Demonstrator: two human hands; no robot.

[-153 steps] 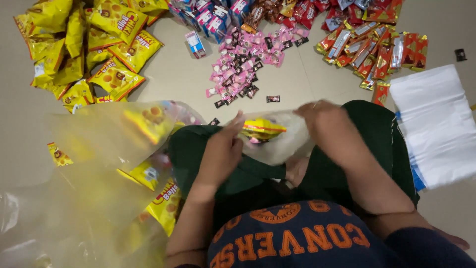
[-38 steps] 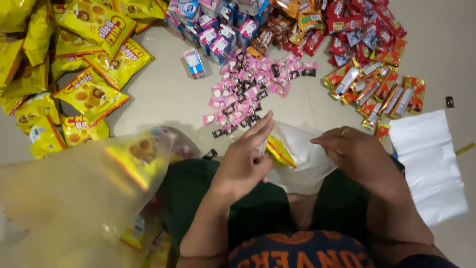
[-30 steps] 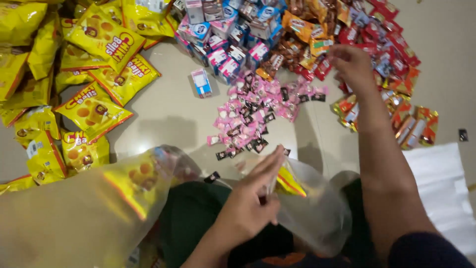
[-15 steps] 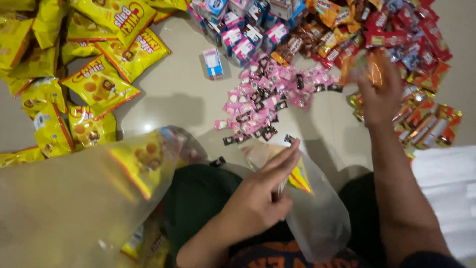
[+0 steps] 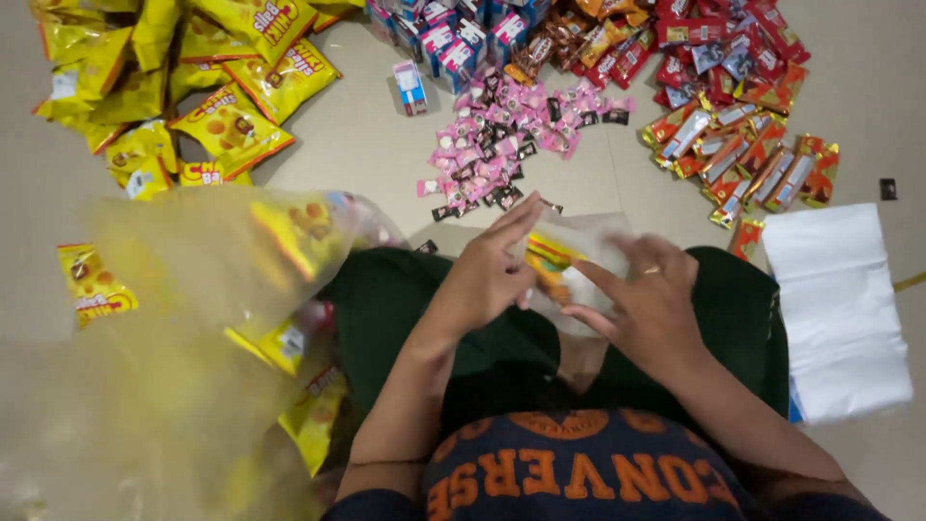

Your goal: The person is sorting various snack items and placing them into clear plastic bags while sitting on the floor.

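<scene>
The person is sitting on the floor with a small clear plastic bag (image 5: 579, 253) over the lap, a yellow snack packet (image 5: 548, 259) showing inside. The left hand (image 5: 487, 275) is pinching the bag's edge; the right hand (image 5: 648, 307) is gripping the opposite side, index finger extended. Pink candies (image 5: 492, 145) are lying just beyond

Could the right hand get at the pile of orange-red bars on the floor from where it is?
Probably yes: the right hand is at the clear bag, and only bare floor lies between it and the orange-red bars.
</scene>
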